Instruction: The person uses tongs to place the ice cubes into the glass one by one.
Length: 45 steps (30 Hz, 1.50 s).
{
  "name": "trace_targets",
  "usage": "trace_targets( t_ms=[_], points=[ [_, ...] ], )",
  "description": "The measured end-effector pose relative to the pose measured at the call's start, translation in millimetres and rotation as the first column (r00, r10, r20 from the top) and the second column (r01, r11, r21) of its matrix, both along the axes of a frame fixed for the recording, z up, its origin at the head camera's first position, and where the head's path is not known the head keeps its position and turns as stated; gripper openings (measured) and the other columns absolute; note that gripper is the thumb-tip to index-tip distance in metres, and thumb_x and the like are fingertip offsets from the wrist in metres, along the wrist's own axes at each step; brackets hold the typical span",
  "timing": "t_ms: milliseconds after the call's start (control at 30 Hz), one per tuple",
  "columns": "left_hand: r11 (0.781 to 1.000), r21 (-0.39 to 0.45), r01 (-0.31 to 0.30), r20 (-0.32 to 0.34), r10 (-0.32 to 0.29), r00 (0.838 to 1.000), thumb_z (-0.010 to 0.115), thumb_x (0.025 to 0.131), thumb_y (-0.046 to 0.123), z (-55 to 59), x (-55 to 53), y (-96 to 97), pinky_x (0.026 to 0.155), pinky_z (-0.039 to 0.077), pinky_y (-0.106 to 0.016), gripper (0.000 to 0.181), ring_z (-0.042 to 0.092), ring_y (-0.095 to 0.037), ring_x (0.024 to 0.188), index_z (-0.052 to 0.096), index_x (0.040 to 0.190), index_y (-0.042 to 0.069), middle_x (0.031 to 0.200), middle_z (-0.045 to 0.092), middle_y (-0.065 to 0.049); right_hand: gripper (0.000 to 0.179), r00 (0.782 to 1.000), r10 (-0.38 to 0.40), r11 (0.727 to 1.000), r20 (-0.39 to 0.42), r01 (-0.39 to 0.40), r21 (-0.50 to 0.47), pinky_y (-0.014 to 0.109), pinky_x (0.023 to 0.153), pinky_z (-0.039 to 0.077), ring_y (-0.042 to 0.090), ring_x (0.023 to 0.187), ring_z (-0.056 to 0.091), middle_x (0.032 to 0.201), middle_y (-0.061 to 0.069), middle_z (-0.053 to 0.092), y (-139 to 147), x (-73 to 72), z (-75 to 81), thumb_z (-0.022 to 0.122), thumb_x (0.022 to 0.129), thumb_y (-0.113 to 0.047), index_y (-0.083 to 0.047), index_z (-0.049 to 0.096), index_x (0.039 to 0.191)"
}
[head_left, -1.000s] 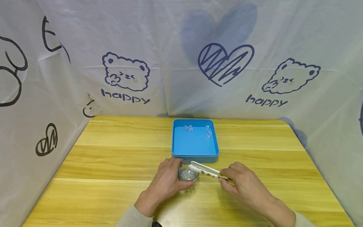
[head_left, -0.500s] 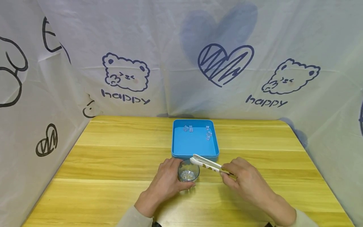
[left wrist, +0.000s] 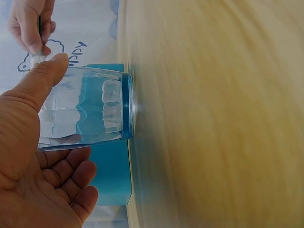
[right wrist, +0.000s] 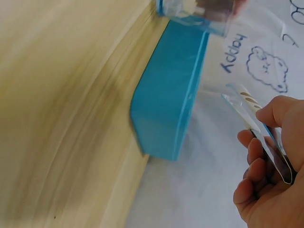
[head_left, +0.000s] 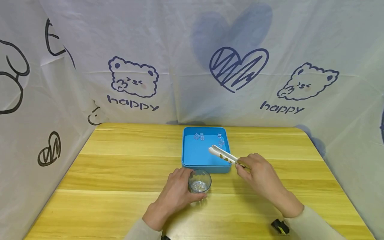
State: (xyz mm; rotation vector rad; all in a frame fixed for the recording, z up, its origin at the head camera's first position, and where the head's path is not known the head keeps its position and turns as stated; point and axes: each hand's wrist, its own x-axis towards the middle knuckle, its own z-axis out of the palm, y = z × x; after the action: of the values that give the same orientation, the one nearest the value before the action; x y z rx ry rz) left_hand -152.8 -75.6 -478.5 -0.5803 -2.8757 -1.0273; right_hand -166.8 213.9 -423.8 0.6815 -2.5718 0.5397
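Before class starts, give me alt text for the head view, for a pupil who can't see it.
A person's right grip holds tongs over a blue tray of clear cubes; the left grip holds a glass on the table. Behind is a cloth with bears and hearts.

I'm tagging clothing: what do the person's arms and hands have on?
The left sleeve and right sleeve are pale. The left hand and right hand are bare: no gloves or rings show. Beside the right sleeve is a black piece with a yellowish mark.
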Motion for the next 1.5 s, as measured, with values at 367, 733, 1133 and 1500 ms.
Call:
trace_targets(
  t_ms=[367,733,1133,1500],
  points=[
    [1.0,0.013,0.004,-0.001,-0.004,1.0,0.096,0.074,0.047,-1.2,-0.4,0.3,0.106,0.044,-0.054,0.093,0.06,-0.028,0.117,0.054,0.146,0.006,0.133,0.067,-0.009,0.014,0.993,-0.115,0.993,0.036,0.114,0.033,0.032,0.06,0.046,0.019,0.071,0.052,0.078,0.007,0.065,0.4,-31.2,-15.7,0.072,0.095,-0.013,0.0,0.076,0.095],
    [1.0,0.004,0.002,-0.006,-0.002,1.0,0.096,0.074,0.048,-1.5,-0.4,-0.1,0.105,0.045,-0.054,0.091,0.061,-0.028,0.117,0.055,0.144,0.007,0.133,0.067,-0.009,0.016,0.977,-0.178,0.982,0.113,0.17,0.081,0.037,0.062,0.047,0.023,0.07,0.052,0.073,0.006,0.061,-9.9,-51.8,-18.0,0.07,0.096,-0.015,-0.001,0.073,0.088],
    [1.0,0.006,0.005,0.006,-0.005,1.0,0.095,0.074,0.049,-1.0,-0.6,-1.0,0.107,0.044,-0.055,0.093,0.06,-0.029,0.119,0.054,0.146,0.006,0.135,0.066,-0.01,0.035,0.961,-0.253,0.952,0.112,0.227,0.203,0.035,0.058,0.037,0.024,0.06,0.043,0.061,0.004,0.044,-20.8,-57.5,-13.9,0.07,0.093,-0.015,-0.009,0.051,0.064],
    [1.0,0.008,0.009,-0.003,-0.009,1.0,0.095,0.074,0.049,-1.1,-0.2,-0.9,0.106,0.044,-0.054,0.091,0.06,-0.028,0.117,0.055,0.144,0.006,0.133,0.066,-0.009,0.039,0.948,-0.306,0.92,0.086,0.271,0.282,0.04,0.063,0.046,0.025,0.062,0.047,0.063,0.005,0.048,-33.4,-53.0,-7.4,0.076,0.093,-0.021,-0.008,0.054,0.064]
  ],
)
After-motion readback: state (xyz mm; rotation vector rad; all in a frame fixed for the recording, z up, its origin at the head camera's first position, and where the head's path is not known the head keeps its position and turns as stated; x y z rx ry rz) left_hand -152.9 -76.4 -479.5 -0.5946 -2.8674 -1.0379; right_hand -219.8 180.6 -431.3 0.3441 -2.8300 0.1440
